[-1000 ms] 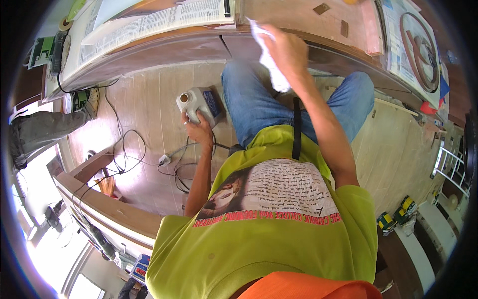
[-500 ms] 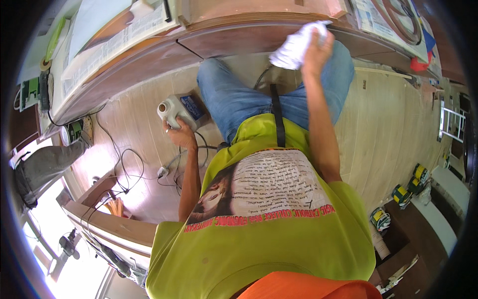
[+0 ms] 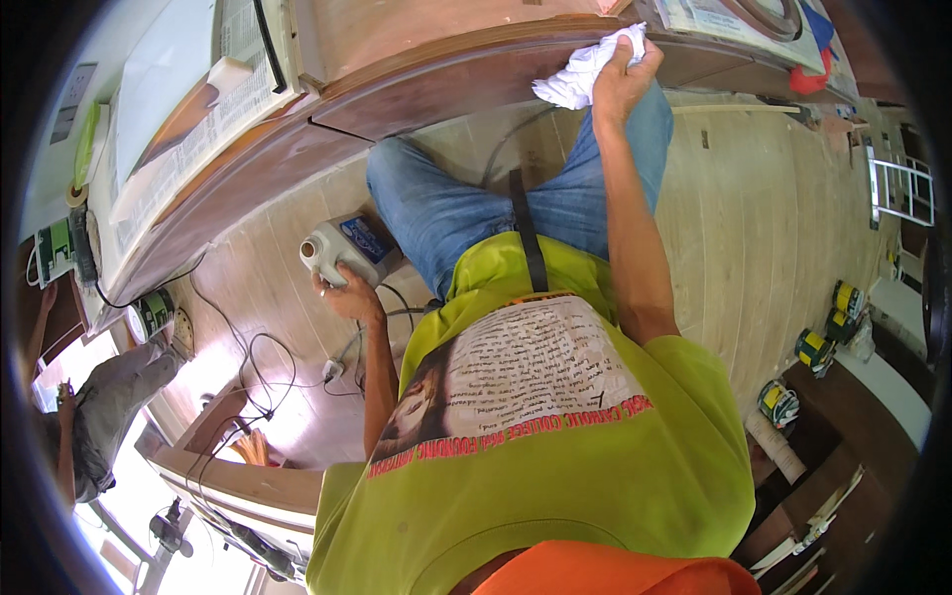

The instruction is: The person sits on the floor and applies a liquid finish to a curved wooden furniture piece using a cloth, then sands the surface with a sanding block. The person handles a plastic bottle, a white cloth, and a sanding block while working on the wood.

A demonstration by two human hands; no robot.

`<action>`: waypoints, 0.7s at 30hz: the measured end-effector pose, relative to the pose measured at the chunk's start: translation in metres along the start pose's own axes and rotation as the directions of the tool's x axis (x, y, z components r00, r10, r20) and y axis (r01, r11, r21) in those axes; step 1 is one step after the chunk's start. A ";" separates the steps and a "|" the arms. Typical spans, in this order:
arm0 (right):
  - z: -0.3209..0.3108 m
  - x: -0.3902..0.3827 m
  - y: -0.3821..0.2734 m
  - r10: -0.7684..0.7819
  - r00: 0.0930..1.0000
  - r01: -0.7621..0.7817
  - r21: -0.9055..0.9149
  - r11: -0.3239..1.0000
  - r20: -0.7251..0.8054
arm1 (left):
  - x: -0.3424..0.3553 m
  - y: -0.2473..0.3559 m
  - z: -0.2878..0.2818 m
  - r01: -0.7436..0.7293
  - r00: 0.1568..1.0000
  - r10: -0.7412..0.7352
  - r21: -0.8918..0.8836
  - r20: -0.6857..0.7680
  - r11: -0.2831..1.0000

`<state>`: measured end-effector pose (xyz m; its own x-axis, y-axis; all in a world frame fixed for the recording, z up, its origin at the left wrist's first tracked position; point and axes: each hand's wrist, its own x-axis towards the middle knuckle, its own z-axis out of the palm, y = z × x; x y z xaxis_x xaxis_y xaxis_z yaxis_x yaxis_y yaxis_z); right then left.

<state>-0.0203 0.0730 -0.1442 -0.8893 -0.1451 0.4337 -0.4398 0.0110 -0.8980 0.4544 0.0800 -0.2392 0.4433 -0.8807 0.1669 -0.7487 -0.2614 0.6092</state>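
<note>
My right hand [image 3: 625, 84] grips a crumpled white cloth [image 3: 585, 71] at the front edge of a wooden cabinet [image 3: 448, 61], above my right knee. My left hand [image 3: 349, 293] has its fingers round the lower side of a grey plastic jug [image 3: 345, 246] with a blue label, beside my left leg. The jug's spout faces up and left. My jeans-clad legs [image 3: 426, 198] are spread toward the cabinet, and a dark strap [image 3: 528, 228] hangs between them.
Newspaper [image 3: 266, 74] lines the cabinet top, left. Cables [image 3: 263, 367] lie on the wood floor [image 3: 744, 228]. Another person's legs [image 3: 124, 392] and hand are at far left. Cans [image 3: 813, 349] and a white ladder [image 3: 897, 188] are at right, a wooden frame [image 3: 238, 476] at lower left.
My right hand has moved up along the cabinet edge with the cloth. The view has shifted, and more of the other person shows at left. My left hand stays on the jug.
</note>
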 end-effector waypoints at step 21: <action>0.044 -0.066 -0.047 0.121 0.984 -0.138 0.122 0.983 0.131 | 0.005 -0.021 0.012 -0.012 0.999 0.010 -0.035 -0.036 0.999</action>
<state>0.0644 0.0388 -0.1342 -0.9120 -0.2708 0.3081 -0.2946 -0.0902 -0.9513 0.4664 0.0762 -0.2601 0.4529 -0.8687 0.2007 -0.7360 -0.2372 0.6341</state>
